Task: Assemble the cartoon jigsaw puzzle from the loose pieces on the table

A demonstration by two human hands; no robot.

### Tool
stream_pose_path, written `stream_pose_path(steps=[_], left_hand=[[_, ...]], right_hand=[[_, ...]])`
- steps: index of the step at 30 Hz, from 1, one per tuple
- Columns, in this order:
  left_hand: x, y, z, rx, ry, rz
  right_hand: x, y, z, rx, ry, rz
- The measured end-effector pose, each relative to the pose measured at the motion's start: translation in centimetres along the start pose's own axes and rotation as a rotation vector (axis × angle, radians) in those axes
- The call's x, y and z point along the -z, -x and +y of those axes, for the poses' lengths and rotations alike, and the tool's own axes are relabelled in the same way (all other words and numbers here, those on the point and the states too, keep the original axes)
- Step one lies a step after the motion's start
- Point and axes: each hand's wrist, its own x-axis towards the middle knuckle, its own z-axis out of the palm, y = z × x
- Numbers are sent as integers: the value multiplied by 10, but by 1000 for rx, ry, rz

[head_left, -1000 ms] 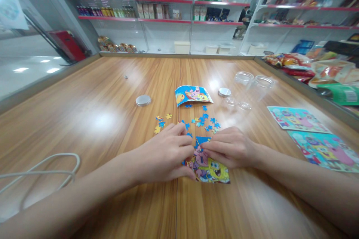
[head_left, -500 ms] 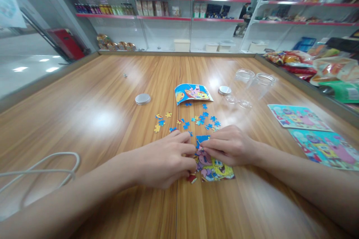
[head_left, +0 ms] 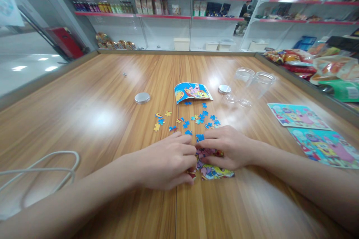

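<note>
A partly joined cartoon jigsaw (head_left: 214, 171) lies on the wooden table (head_left: 112, 119) right in front of me. My left hand (head_left: 165, 160) rests at its left edge, fingers curled and pinched against the pieces. My right hand (head_left: 227, 147) covers its upper part, fingers pressed down on the joined section. Several loose blue and yellow pieces (head_left: 196, 119) are scattered just beyond both hands. A curled picture sheet (head_left: 192, 92) sits further back.
A round metal lid (head_left: 142, 98) lies to the left, another lid (head_left: 224, 89) beside two clear jars (head_left: 254, 82) on their sides. Two finished puzzle cards (head_left: 311, 130) lie at right. A white cable loop (head_left: 42, 168) sits at left. Snack bags and shelves ring the table.
The joined puzzle section has slid right and broken up at its left side. My right hand moved down over it; my left hand closed in beside it.
</note>
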Motion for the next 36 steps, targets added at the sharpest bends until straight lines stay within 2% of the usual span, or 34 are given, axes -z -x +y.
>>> stream_pose_path(steps=[7, 10, 16, 23, 36], left_hand=[[4, 0, 0, -56, 111, -67], [4, 0, 0, -60, 87, -89], [3, -1, 3, -79, 33, -55], [2, -1, 3, -68, 60, -64], [1, -3, 7, -99, -84, -79]], right_hand=[[1, -1, -1, 3, -17, 9], [1, -1, -2, 3, -17, 12], [1, -2, -2, 5, -18, 5], [0, -2, -1, -3, -17, -7], [0, -2, -1, -9, -16, -16]])
